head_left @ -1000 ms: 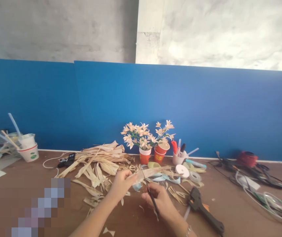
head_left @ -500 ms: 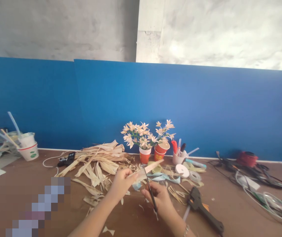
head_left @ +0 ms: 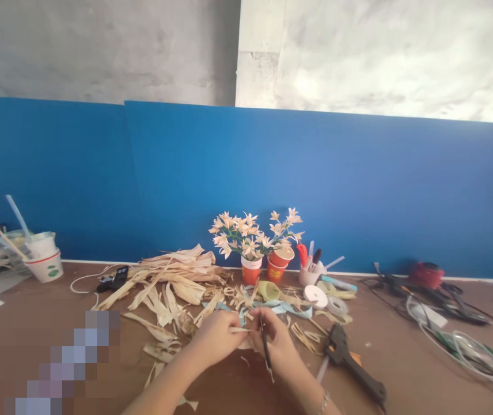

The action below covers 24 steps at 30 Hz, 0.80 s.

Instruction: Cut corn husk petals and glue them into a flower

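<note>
My left hand is closed on a pale strip of dried husk, which shows as a thin edge between the fingertips. Close beside it, my right hand grips dark scissors, seen nearly edge-on and tilted across the palm. The right fingertips meet the strip's end; whether they pinch it I cannot tell. Behind the hands lie husk scraps and light-blue ribbon. Beyond these, cream husk flowers on green stems stand in an orange paper cup, with another orange cup beside it.
A pile of dried husks lies left of centre. To the right are a black glue gun, a white roll, a clear tape roll, and tangled cables. A white cup stands far left, before the blue partition.
My left hand has lowered and turned, so the husk strip that stuck up and right now shows edge-on. Both hands have come closer together. The scissors remain in my right hand.
</note>
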Tool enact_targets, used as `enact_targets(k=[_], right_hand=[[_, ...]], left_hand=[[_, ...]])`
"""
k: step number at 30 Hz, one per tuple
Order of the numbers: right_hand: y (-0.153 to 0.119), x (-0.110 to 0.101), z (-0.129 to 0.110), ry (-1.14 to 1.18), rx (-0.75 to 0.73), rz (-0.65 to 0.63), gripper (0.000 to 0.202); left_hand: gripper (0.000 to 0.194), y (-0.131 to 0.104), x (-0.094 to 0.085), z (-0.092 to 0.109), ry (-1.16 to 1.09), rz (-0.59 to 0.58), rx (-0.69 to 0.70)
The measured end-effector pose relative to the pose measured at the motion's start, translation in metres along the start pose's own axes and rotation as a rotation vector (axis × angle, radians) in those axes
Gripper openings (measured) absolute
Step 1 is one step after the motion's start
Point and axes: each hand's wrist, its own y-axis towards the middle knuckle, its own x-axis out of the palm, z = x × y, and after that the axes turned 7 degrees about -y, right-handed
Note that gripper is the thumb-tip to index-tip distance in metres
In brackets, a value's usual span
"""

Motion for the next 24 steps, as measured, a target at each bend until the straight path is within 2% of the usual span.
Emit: enact_targets(k=[3,6,7,9,11,13,18,21,24], right_hand=[[0.003,0.002,0.005,-0.003,-0.014,0.024,0.024],[0.008,0.0,0.01,0.134,0.037,0.111,0.031],[0.01,0.0,0.011,0.189,0.06,0.139,0.034],[0.012,0.0,0.012,0.268,0.096,0.186,0.039],[0.011,0.002,0.011,0.283,0.106,0.211,0.039],[0.008,0.005,0.01,0.249,0.07,0.214,0.036],[0.002,0.012,0.01,0.109,-0.062,0.169,0.028],[0.004,0.013,0.008,0.195,0.019,0.185,0.033],[0.006,0.012,0.006,0.303,0.171,0.21,0.041]], left_hand=[[0.003,0.003,-0.003,-0.004,-0.083,0.06,-0.035],[0.046,0.009,-0.003,-0.006,-0.386,0.153,-0.122],[0.054,0.009,-0.001,-0.006,-0.515,0.166,-0.176],[0.055,0.008,0.005,-0.002,-0.729,0.152,-0.313],[0.05,0.004,0.014,0.005,-0.836,0.073,-0.372],[0.049,-0.002,0.025,0.013,-0.898,-0.02,-0.383],[0.044,-0.009,0.047,0.02,-0.925,0.183,-0.43],[0.04,-0.009,0.049,0.012,-0.936,0.269,-0.361],[0.042,-0.009,0.045,0.003,-0.994,0.281,-0.335]])
